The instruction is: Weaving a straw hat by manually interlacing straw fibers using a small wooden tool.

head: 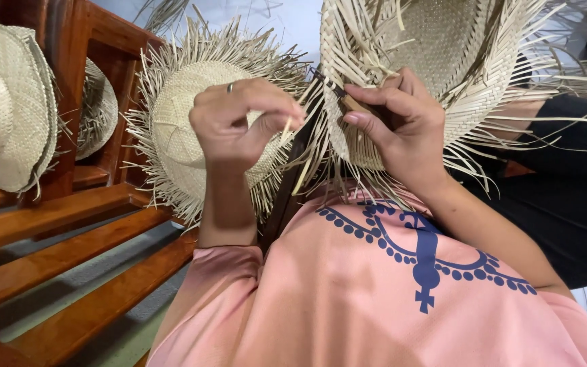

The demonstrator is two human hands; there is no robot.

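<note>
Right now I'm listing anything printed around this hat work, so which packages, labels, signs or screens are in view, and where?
No packages, labels, signs or screens are in view.
Nearest to it: a dark blue printed design on the pink shirt, low centre, with curved dotted bands and a cross shape, below the unfinished straw hat that the left hand and right hand work on.
</note>
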